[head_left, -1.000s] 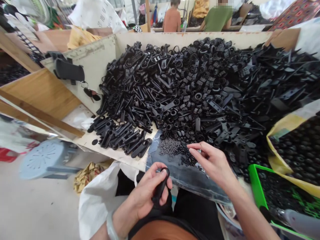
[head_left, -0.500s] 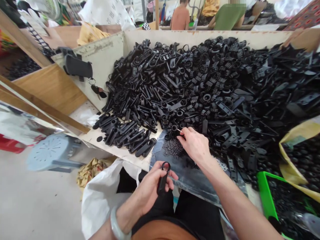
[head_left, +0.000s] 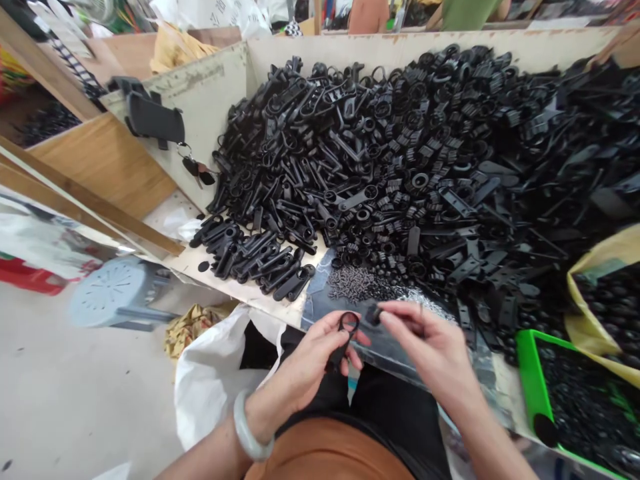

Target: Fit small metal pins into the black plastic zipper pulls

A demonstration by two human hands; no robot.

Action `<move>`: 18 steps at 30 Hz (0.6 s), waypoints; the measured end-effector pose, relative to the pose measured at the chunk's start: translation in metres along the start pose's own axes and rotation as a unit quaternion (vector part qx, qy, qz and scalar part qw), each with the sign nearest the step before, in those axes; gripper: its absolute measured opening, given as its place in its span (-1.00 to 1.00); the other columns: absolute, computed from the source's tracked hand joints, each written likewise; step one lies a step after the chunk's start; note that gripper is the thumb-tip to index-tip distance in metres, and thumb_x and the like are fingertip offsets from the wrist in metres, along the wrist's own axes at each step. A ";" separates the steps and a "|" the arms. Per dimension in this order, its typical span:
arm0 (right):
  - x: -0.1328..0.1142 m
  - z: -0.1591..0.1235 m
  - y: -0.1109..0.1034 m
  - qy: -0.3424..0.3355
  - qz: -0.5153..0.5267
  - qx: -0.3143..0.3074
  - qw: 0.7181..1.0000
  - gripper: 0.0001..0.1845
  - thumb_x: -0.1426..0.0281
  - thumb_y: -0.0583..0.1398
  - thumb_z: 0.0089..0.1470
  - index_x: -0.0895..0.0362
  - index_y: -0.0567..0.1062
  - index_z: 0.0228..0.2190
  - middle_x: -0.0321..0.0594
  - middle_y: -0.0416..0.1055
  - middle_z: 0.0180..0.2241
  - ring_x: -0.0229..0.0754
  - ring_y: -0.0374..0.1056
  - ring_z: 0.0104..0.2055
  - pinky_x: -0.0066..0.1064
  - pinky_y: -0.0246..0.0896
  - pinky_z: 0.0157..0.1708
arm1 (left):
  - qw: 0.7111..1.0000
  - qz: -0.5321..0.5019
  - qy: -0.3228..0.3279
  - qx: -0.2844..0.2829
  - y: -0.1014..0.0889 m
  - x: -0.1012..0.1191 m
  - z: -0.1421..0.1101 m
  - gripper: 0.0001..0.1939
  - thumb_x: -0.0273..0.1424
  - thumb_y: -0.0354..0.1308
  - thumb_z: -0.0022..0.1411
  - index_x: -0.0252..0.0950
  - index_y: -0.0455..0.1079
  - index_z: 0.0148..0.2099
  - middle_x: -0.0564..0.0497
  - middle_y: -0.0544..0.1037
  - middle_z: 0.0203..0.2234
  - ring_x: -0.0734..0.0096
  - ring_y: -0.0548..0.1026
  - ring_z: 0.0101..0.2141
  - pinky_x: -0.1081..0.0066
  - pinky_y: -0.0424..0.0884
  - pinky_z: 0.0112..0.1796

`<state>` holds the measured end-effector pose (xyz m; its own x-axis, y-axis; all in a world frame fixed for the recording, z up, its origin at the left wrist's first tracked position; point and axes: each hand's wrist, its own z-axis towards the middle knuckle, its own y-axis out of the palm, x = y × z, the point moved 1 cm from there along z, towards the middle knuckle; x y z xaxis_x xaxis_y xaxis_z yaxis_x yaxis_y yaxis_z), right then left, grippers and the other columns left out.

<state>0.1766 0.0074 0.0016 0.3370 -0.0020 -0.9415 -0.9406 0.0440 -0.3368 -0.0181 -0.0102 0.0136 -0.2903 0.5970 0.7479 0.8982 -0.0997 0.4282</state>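
My left hand (head_left: 320,353), with a pale bangle on its wrist, is closed round a black plastic handle-like part (head_left: 349,323). The part's round ring end sticks up past my thumb. Beside it, my right hand (head_left: 430,333) pinches a small black ring-like piece (head_left: 373,315) between thumb and fingertips. A short gap separates that piece from the ring end. Beyond both hands lie a heap of small grey screws (head_left: 353,285) and a patch of bright silvery bits (head_left: 425,301) on a dark sheet (head_left: 320,303).
A big pile of black plastic parts (head_left: 350,153) fills the bench. Similar parts lie in a row (head_left: 260,260) at front left. A green crate (head_left: 533,380) and a yellow-edged sack (head_left: 580,293) stand right; a blue stool (head_left: 107,290) and white sack (head_left: 200,373) are left.
My right hand has come back from the pile's edge towards my left hand, bringing a small black ring-like piece. The left hand has shifted slightly right, still holding the black handle-like part.
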 end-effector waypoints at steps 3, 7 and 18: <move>-0.005 -0.025 0.010 -0.034 0.016 -0.029 0.999 -0.82 0.27 0.30 0.21 0.05 0.68 -0.22 -0.23 0.60 -0.35 -0.24 0.43 -0.46 -0.44 0.32 -0.48 | 0.999 0.051 0.007 -0.014 0.010 0.000 -0.002 -0.73 -0.28 0.20 0.25 -0.33 0.46 -0.07 0.02 0.50 -0.42 0.50 0.40 -0.50 0.47 0.22 -0.47; -0.008 -0.030 0.010 -0.077 0.007 -0.013 0.997 -0.84 0.34 0.27 0.25 0.01 0.68 -0.21 -0.26 0.56 -0.37 -0.28 0.35 -0.51 -0.45 0.32 -0.49 | 0.996 0.090 0.000 -0.026 0.016 0.001 -0.005 -0.73 -0.35 0.16 0.25 -0.31 0.48 -0.03 0.07 0.46 -0.50 0.49 0.35 -0.53 0.44 0.23 -0.44; -0.006 -0.031 0.008 -0.127 -0.026 -0.035 0.991 -0.81 0.41 0.24 0.28 0.00 0.67 -0.16 -0.25 0.58 -0.33 -0.24 0.45 -0.39 -0.43 0.37 -0.38 | 0.994 0.107 -0.015 -0.025 0.018 0.001 -0.010 -0.68 -0.41 0.13 0.22 -0.30 0.48 0.02 0.11 0.41 -0.56 0.47 0.33 -0.53 0.43 0.21 -0.42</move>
<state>0.1662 -0.0235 0.0039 0.3760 0.2491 -0.8925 -0.9195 -0.0189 -0.3927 -0.0057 -0.0187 0.0272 -0.0845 0.5810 0.8095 0.9205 -0.2655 0.2867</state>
